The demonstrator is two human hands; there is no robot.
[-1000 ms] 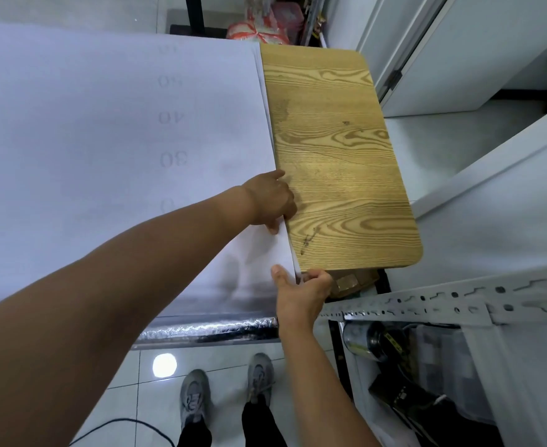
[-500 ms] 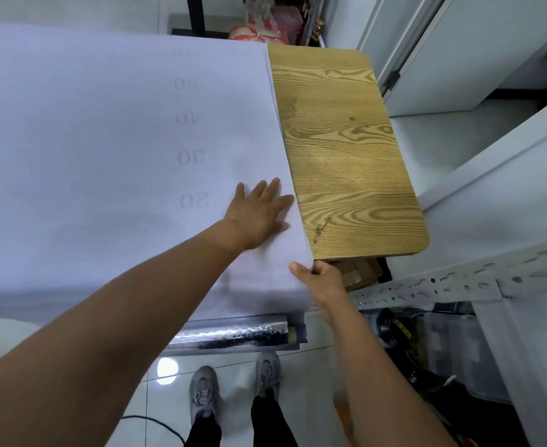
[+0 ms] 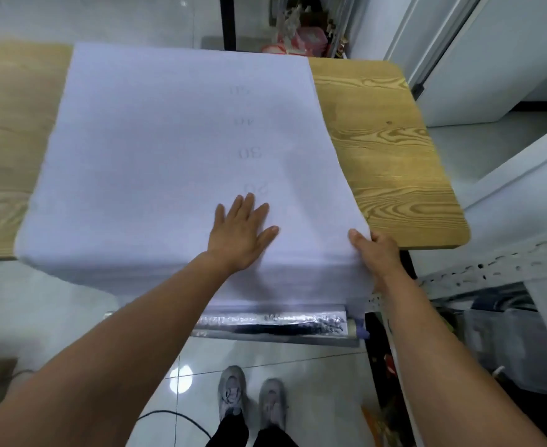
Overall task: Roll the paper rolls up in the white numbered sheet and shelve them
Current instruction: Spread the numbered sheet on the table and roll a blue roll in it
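With the left hand (image 3: pixel 243 233) open and flat on the white numbered sheet (image 3: pixel 169 156) and the right hand (image 3: pixel 377 250) pinching its corner, the shiny roll (image 3: pixel 275 324) waits below them, nothing looks rolled or shelved yet.

Seen faintly in grey on the white sheet (image 3: pixel 156 150), in one line going up: 20, then 30, then 40. Above these, one more number, too blurry to read.

White numbered sheet (image 3: pixel 169 156) lies flat on the counter (image 3: pixel 394 150), near edge drooping over a shiny silver paper roll (image 3: pixel 275 322).
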